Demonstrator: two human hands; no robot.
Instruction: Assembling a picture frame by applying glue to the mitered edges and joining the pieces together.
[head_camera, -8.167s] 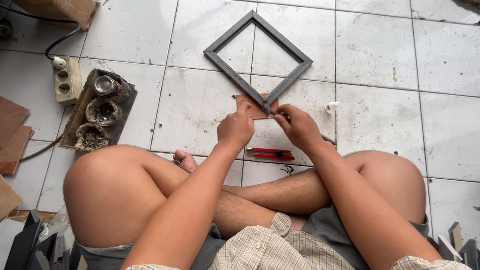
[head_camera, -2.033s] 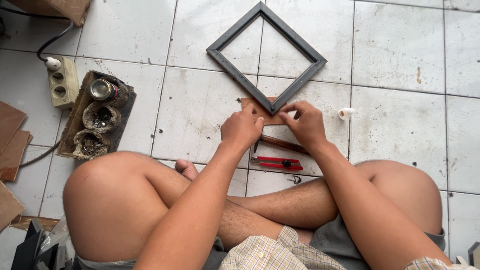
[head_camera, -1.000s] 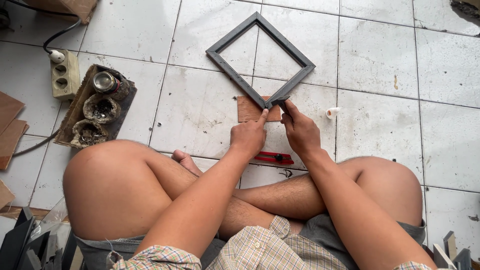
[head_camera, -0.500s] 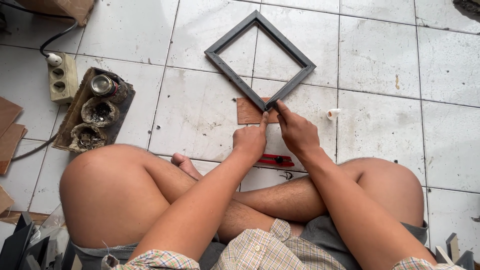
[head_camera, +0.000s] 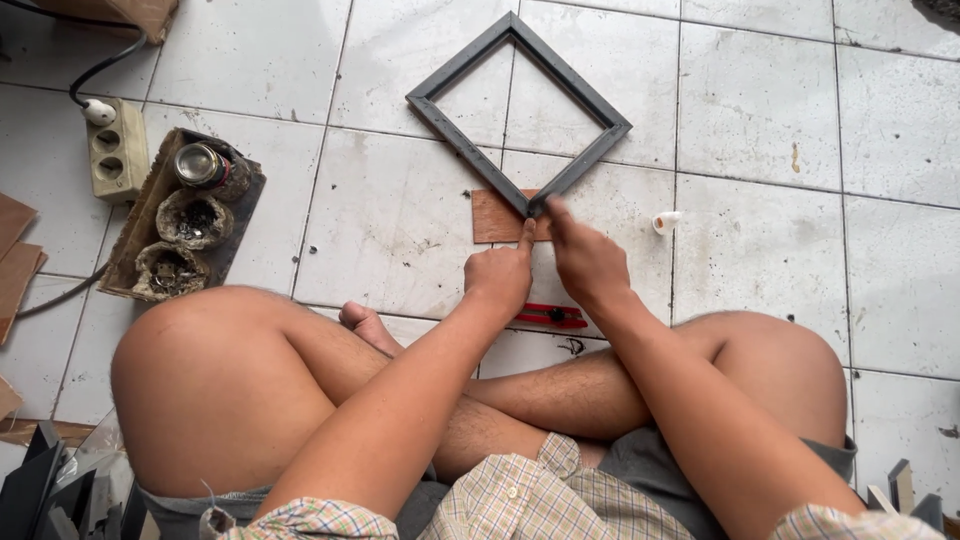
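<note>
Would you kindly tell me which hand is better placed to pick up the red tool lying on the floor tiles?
Probably the right hand: the red tool lies just below it, whereas the left hand has a fingertip at the dark frame corner over the brown board.

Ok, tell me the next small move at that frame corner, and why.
Probably press the near corner of the dark square frame down flat onto the small brown board beneath it. Both index fingers already meet there: the left hand points at the joint, the right hand beside it. Whether the mitre is fully closed is too small to tell.
</note>
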